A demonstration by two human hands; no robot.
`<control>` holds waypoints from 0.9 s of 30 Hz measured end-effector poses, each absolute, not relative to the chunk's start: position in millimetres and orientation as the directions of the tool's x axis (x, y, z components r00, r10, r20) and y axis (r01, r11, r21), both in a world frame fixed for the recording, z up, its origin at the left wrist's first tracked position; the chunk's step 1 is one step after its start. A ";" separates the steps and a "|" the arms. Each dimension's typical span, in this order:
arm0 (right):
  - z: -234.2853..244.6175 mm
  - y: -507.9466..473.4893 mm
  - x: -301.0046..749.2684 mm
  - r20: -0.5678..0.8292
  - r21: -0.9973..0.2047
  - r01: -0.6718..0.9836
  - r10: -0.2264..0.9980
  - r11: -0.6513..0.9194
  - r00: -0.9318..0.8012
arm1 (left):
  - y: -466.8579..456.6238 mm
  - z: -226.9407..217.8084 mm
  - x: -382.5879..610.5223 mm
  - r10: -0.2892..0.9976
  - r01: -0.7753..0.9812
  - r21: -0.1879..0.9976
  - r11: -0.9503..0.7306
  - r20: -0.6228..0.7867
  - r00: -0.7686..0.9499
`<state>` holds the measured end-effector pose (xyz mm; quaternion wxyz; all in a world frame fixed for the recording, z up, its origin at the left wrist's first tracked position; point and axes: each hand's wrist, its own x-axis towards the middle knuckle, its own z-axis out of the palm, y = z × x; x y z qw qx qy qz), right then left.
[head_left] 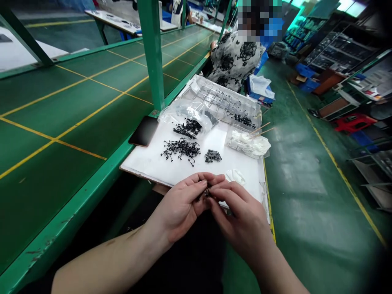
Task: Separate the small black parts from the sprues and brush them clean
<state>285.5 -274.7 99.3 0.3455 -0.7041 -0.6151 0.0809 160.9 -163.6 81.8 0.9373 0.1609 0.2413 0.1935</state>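
My left hand (183,200) and my right hand (237,202) meet over the near edge of the white table (147,163). Between their fingertips is a small dark part (206,191), mostly covered by the fingers; its kind cannot be made out. Both hands are closed, thumbs and fingers pinching. Beyond them lies a loose pile of small black stemmed parts (182,150). To its right sits a little heap of small grey parts (212,155). More black parts (190,127) spill from the mouth of a clear plastic bag (171,112).
A dark phone (145,131) lies by the table's left edge. Behind are a clear compartment tray (220,98) and a box of white cloths (249,143) with sticks. A green post (151,53) and conveyor belt (76,98) run along the left. Another person (235,61) sits ahead.
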 end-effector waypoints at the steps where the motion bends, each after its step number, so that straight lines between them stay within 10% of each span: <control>1: 101.7 -281.8 287.0 0.335 -0.586 0.810 0.911 0.000 0.242 | -167.9 85.2 161.4 0.433 -0.278 0.396 0.875 -0.386 0.815; 20: 115.5 -341.6 306.1 0.304 -0.824 0.566 0.817 -0.032 0.489 | -185.2 82.8 171.8 0.367 -0.105 0.530 0.842 -0.419 0.831; 27: 118.0 -331.8 303.2 0.420 -0.709 0.705 0.808 0.008 0.413 | -186.3 93.8 166.7 0.275 0.011 0.619 0.785 -0.364 0.890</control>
